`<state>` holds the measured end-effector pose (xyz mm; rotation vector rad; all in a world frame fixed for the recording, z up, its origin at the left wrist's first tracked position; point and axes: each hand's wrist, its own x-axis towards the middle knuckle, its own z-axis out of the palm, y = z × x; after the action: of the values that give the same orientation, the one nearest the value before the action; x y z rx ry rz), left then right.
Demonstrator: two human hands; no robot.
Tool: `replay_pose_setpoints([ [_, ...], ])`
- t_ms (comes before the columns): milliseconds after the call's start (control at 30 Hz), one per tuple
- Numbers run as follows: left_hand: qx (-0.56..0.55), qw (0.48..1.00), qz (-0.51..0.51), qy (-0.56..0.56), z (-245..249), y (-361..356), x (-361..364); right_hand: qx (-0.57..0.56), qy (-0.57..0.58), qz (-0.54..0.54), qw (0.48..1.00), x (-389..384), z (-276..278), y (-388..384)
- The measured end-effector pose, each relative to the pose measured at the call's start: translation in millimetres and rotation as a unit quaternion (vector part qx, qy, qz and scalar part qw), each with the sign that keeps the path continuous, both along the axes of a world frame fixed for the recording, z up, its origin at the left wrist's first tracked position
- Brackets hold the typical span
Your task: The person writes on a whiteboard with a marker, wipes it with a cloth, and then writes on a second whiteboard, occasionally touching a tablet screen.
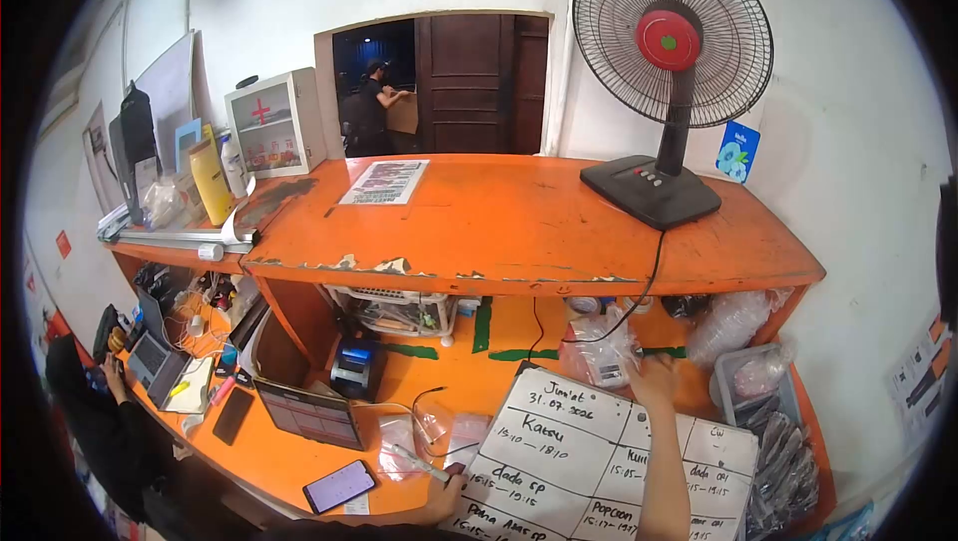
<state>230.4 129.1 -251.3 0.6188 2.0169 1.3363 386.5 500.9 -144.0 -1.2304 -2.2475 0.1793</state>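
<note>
**Whiteboard held at both ends on lower worktop**

Whiteboard, ruled into cells with handwritten times and titles, lies tilted at the front right of the orange lower worktop, reaching toward its right edge. Right hand is closed over the board's far edge, fingers wrapped on it. Left hand sits at the board's near left corner, thumb pressed down on a white marker that points left across the worktop; the grip is closed on the marker.

Just beyond the right hand lie clear plastic bags. Left of the marker, a phone with lit screen lies at the front edge, and a dark tablet stands tilted behind it. A small printer sits further back.

At the left end a co-worker's hand rests near a small terminal.

On the upper counter: a desk fan toward the right end, a printed sheet at mid-back, a first-aid cabinet at the left back corner. Another person stands in the doorway behind.
</note>
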Motion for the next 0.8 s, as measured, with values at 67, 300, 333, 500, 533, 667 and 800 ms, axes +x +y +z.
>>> replay_pose_setpoints([
  [67,0.020,1.000,0.000,0.009,3,-5,5,-0.111,-0.117,0.023,0.987,-28,13,20],
  [300,0.021,0.998,-0.059,0.026,-27,-4,-8,-0.160,-0.105,-0.056,0.980,-90,-21,45],
  [333,0.040,0.998,-0.032,-0.020,-16,-3,-3,-0.188,-0.080,-0.070,0.976,-87,-26,49],
  [500,0.033,0.998,-0.062,-0.006,-3,-4,-3,-0.170,-0.007,-0.108,0.980,-70,-30,61],
  [533,0.032,0.997,-0.068,0.001,-2,-4,-4,-0.135,0.022,-0.145,0.980,-65,-34,64],
  [667,0.020,0.995,-0.094,0.037,10,-1,-7,-0.143,0.058,-0.213,0.965,-20,-29,82],
  [800,0.006,0.982,-0.158,0.104,33,13,-9,-0.115,0.280,-0.372,0.877,22,-48,96],
])
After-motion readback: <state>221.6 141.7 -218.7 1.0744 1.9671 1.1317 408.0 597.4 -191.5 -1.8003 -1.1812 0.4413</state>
